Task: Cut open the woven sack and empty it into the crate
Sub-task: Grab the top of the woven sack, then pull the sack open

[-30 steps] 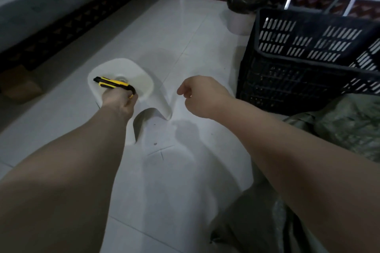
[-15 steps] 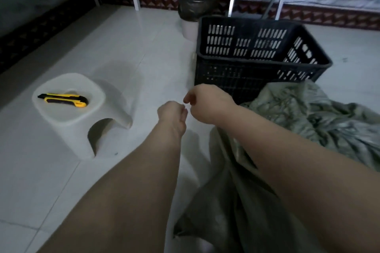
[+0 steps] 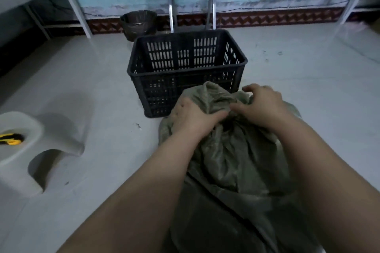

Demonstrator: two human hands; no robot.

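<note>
A grey-green woven sack lies on the floor in front of me, its bunched top rising against the near wall of a black slatted plastic crate. My left hand grips the gathered neck of the sack from the left. My right hand grips the bunched fabric from the right, fingers curled over it. The two hands almost touch. A yellow and black utility knife lies on a white plastic stool at the far left, away from both hands.
A dark waste bin stands behind the crate by the wall. Metal legs of a folding table rise behind the crate. White shelf frames stand at the left and right edges. Pale tiled floor surrounds the crate.
My left hand left the knife on the stool and swung right. Both hands dropped onto the sack's top and took hold of it. My view turned right toward the crate.
</note>
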